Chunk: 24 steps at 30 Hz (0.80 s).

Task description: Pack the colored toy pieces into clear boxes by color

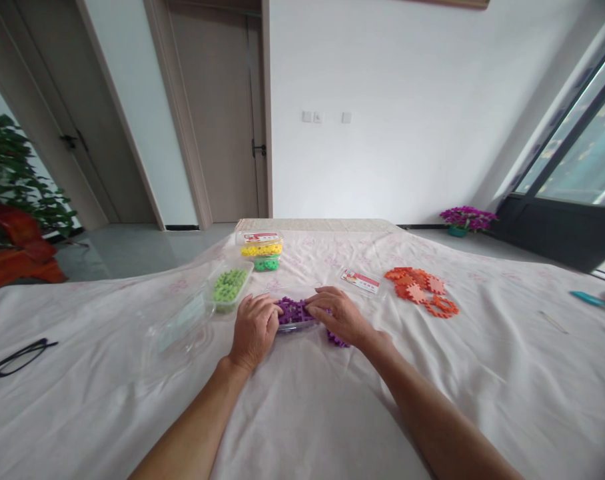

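A clear plastic box full of purple interlocking toy pieces sits in front of me on the cloth. My left hand is closed around the box's left end, its fingertips reaching the pieces at the rim. From the other side my right hand bends over the box's right end, thumb and fingers closed on the purple pieces there; its grip is partly hidden. More purple pieces lie on the cloth beneath the right hand, beside the box.
Left of the box stands an open tub of light green pieces, with a clear lid nearby. Behind are stacked boxes of yellow and green pieces. A labelled lid and orange pieces lie right. Glasses rest far left.
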Each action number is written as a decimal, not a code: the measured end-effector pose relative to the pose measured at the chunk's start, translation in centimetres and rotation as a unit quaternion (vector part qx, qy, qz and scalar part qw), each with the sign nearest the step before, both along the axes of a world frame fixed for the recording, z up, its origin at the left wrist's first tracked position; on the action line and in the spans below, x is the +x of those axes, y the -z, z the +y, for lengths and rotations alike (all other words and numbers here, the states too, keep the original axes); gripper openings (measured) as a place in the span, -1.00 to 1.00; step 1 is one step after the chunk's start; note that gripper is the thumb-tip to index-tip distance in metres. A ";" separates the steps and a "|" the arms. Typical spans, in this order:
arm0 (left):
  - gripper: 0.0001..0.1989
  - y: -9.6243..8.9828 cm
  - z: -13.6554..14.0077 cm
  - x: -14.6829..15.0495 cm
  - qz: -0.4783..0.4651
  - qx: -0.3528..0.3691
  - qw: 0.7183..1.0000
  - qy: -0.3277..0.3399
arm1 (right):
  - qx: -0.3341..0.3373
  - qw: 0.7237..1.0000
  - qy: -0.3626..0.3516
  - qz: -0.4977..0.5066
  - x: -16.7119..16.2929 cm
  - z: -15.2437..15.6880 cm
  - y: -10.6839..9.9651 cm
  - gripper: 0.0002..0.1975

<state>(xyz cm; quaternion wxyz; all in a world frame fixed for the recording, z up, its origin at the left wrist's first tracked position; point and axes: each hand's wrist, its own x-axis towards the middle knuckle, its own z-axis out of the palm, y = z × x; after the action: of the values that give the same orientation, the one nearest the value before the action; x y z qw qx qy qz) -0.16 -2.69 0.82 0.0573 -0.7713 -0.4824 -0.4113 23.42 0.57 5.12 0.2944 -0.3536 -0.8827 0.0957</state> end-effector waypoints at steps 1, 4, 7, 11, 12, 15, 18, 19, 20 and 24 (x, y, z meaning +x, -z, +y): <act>-0.74 0.0 0.0 0.0 0.000 0.002 1.000 -0.001 | 0.004 0.999 0.021 0.027 0.2 0.4 0.2 -0.74; -0.74 0.1 0.2 -0.1 -0.004 0.009 1.000 0.002 | 0.011 0.988 0.134 0.072 1.8 2.0 1.3 -0.75; -0.72 0.2 0.3 -0.1 -0.001 0.013 1.000 0.006 | -0.010 0.975 0.220 0.034 3.7 3.5 2.6 -0.72; -0.70 -0.1 0.3 -0.1 0.010 0.008 1.000 0.008 | -0.021 0.976 0.215 -0.035 4.8 4.0 3.9 -0.68; -0.69 -0.1 0.2 -0.1 0.012 0.005 1.000 0.007 | -0.021 0.977 0.206 -0.051 4.7 3.8 4.0 -0.68; -0.69 -0.3 0.1 0.0 0.014 -0.004 1.000 0.006 | -0.027 0.978 0.187 -0.090 3.8 3.0 3.7 -0.67; -0.68 -0.3 0.1 0.0 0.011 -0.005 1.000 0.006 | -0.027 0.976 0.189 -0.109 2.9 2.2 3.2 -0.66; -0.68 -0.3 0.1 0.0 0.011 -0.005 1.000 0.005 | -0.023 0.975 0.189 -0.113 2.7 2.0 3.0 -0.64; -0.68 -0.3 0.1 0.0 0.010 -0.005 1.000 0.005 | -0.019 0.975 0.187 -0.116 2.5 1.9 2.9 -0.62; -0.68 -0.2 0.2 0.0 0.010 -0.008 1.000 0.005 | -0.012 0.978 0.179 -0.110 2.3 1.9 2.7 -0.52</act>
<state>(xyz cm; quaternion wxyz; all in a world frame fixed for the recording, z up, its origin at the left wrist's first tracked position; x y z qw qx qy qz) -0.17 -2.48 1.01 0.0540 -0.7783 -0.4809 -0.4000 25.72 2.49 2.37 0.2036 -0.5180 -0.8307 0.0122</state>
